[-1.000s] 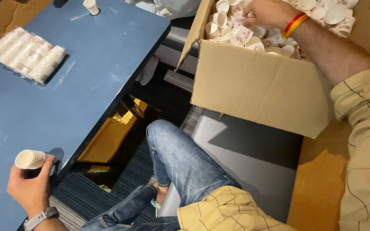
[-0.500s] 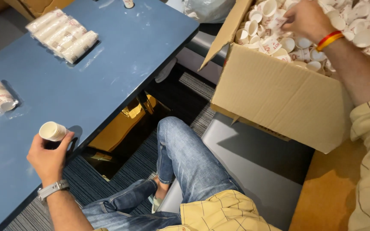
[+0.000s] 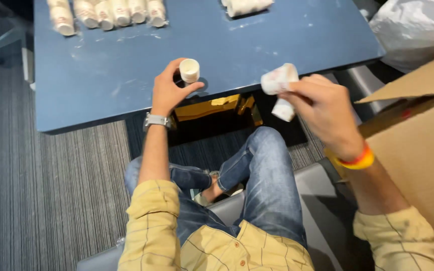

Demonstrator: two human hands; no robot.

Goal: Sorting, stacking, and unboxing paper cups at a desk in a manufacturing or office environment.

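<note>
Stacking step: left hand (image 3: 168, 90) pinches paper cup (image 3: 189, 70) above table (image 3: 101, 80); right hand (image 3: 322, 108), at 3 o'clock, grips two cups (image 3: 279, 85). Next move likely calls for nesting.

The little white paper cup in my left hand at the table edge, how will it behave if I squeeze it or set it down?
The paper cup is probably very light: the left hand pinches it with fingertips alone. Its thin walls would likely crumple if squeezed. Laid on its side on the blue table, it may roll.
</note>
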